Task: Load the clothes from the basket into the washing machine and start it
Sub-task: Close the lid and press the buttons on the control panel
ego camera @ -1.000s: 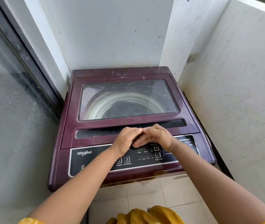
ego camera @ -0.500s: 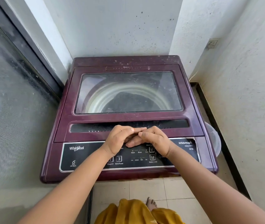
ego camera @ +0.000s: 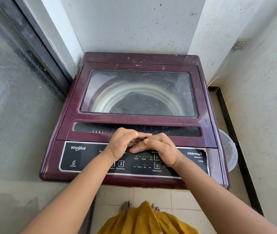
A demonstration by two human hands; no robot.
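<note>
A maroon top-load washing machine (ego camera: pixel 70 132) stands in the corner with its glass lid (ego camera: pixel 137 93) closed; dark clothes show dimly in the drum through the glass. My left hand (ego camera: pixel 120 146) and my right hand (ego camera: pixel 161 147) rest together over the black control panel (ego camera: pixel 83 157), fingers curled and touching each other, holding nothing. Small green lights glow by the Wash, Rinse and Dry labels. The Start/Pause button (ego camera: pixel 120 163) sits just below my left wrist. The basket is not visible.
A glass sliding door (ego camera: pixel 12 98) runs along the left. White walls close in behind and on the right. A pale plastic bucket (ego camera: pixel 229 149) sits on the floor right of the machine. My yellow garment (ego camera: pixel 144 220) and bare feet are below.
The camera has pulled back and tilted down, so more of the floor and my feet show. My hands stay joined over the panel, hardly moved.
</note>
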